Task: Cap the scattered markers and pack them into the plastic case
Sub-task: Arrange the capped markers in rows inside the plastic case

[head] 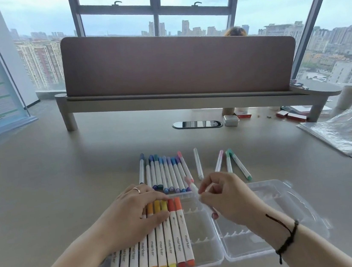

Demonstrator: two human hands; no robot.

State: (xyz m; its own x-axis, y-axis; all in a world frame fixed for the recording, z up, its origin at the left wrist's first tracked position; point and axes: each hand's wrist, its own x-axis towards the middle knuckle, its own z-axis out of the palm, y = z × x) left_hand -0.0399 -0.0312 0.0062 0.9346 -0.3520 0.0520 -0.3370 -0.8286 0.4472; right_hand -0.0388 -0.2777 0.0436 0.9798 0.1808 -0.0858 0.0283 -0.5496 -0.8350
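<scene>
The left hand (136, 212) is pressing flat on the packed markers (162, 242) while the right hand's (226, 196) grip is pinching a pink marker (194, 189), which could miss its slot in the plastic case (207, 241).

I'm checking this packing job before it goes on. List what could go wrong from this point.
1. The right hand pinches a pink marker at a slant over the case; it may land crooked across the empty slots beside the orange marker.
2. The left hand rests on the packed markers; shifting it could knock them out of line.
3. The open lid lies under the right wrist, so leaning on it might tip the case.
</scene>
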